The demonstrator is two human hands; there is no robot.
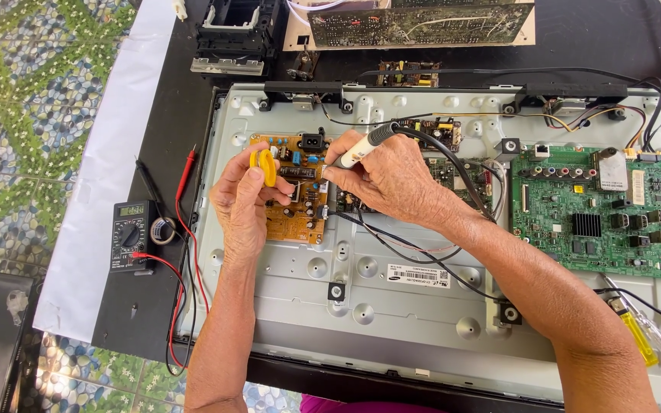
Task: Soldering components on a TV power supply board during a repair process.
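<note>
At the bottom of the frame, two bare forearms reach up over the grey metal back panel of an opened flat-screen television, which lies on a black table. At lower right a yellow-handled screwdriver lies on the panel. At centre, the left hand pinches a yellow tool between thumb and fingers, closed tight on it. The right hand grips a soldering iron like a pen, its tip down on the brown power board. A green main board sits at right. At left a black multimeter rests on the table beside a solder coil, with red and black leads. Beyond, at top, more circuit boards lie. A pebble-patterned floor fills the left.
</note>
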